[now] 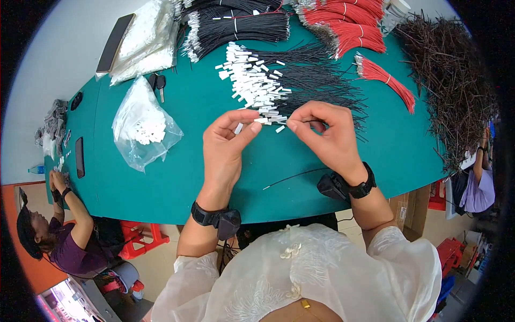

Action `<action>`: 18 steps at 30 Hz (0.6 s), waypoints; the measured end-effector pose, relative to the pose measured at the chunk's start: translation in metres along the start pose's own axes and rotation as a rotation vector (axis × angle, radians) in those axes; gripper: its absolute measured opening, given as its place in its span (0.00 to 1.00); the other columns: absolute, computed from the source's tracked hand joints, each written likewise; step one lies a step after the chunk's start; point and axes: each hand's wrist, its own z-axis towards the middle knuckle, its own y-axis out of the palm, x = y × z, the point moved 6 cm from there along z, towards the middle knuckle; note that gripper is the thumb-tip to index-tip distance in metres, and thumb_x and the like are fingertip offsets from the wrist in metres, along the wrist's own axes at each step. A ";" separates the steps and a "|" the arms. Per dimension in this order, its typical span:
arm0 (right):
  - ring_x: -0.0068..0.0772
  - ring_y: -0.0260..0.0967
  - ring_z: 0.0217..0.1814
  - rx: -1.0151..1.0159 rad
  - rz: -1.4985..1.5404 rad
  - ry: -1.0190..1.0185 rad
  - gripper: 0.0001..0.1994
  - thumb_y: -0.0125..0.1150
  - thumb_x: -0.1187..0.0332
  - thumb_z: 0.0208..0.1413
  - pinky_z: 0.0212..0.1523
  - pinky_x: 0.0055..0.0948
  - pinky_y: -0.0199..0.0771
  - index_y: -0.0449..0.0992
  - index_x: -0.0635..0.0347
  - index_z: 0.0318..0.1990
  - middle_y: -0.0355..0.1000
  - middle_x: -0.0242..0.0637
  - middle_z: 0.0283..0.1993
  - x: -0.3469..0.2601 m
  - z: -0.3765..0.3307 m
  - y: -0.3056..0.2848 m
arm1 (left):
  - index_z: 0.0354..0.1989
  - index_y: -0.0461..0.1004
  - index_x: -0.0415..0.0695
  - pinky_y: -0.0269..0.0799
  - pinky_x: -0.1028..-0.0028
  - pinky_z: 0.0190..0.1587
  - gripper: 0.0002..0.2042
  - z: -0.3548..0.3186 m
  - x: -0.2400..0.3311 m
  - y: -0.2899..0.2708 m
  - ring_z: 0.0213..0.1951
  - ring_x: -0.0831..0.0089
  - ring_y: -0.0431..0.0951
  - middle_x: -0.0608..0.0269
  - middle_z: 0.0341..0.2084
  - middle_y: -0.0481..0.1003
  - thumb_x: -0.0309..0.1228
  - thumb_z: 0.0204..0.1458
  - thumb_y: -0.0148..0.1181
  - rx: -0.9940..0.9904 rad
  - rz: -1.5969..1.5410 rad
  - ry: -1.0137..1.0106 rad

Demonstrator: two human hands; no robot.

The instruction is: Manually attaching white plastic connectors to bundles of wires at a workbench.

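My left hand (225, 147) pinches a small white plastic connector housing (261, 121) between thumb and forefinger. Another white housing (238, 129) shows between that thumb and the palm side of the fingers. Facing it, my right hand (335, 137) closes thumb and forefinger on a thin black wire, mostly hidden by the fingers. Just beyond both hands lies a pile of black wires with white connectors (255, 80) on their left ends. One loose white housing (280, 129) rests between the hands. A single black wire (295, 176) lies on the green table nearer to me.
A clear bag of white housings (145, 129) lies at left, beside keys (161, 86). Bundled black wires (241, 29) and red wires (354, 32) line the back. A dark wire heap (448, 80) fills the right end. A co-worker (70, 236) sits at left.
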 end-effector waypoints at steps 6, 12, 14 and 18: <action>0.11 0.62 0.24 -0.018 0.006 -0.001 0.02 0.67 0.75 0.51 0.23 0.17 0.53 0.80 0.62 0.31 0.75 0.26 0.26 -0.003 0.000 0.002 | 0.40 0.79 0.38 0.72 0.80 0.45 0.09 -0.001 0.001 0.000 0.42 0.78 0.77 0.62 0.39 0.79 0.18 0.50 0.67 -0.004 0.015 -0.004; 0.11 0.60 0.23 -0.028 0.014 0.000 0.02 0.67 0.75 0.51 0.23 0.18 0.53 0.80 0.62 0.31 0.75 0.26 0.26 0.000 0.000 0.003 | 0.38 0.80 0.38 0.71 0.81 0.44 0.07 -0.003 0.003 0.003 0.39 0.80 0.76 0.63 0.37 0.80 0.18 0.50 0.68 -0.031 0.046 0.023; 0.11 0.60 0.23 -0.028 0.013 -0.004 0.02 0.67 0.75 0.51 0.23 0.18 0.53 0.80 0.62 0.31 0.75 0.26 0.26 0.000 0.000 0.003 | 0.38 0.80 0.38 0.70 0.81 0.44 0.07 -0.003 0.003 0.003 0.39 0.80 0.76 0.63 0.37 0.80 0.18 0.50 0.68 -0.034 0.057 0.037; 0.11 0.59 0.23 -0.038 0.000 0.013 0.02 0.67 0.75 0.51 0.23 0.18 0.54 0.80 0.62 0.31 0.75 0.26 0.26 0.002 0.000 0.004 | 0.38 0.80 0.38 0.70 0.81 0.43 0.09 -0.003 0.003 0.003 0.37 0.80 0.76 0.63 0.36 0.79 0.16 0.49 0.67 -0.019 0.112 0.033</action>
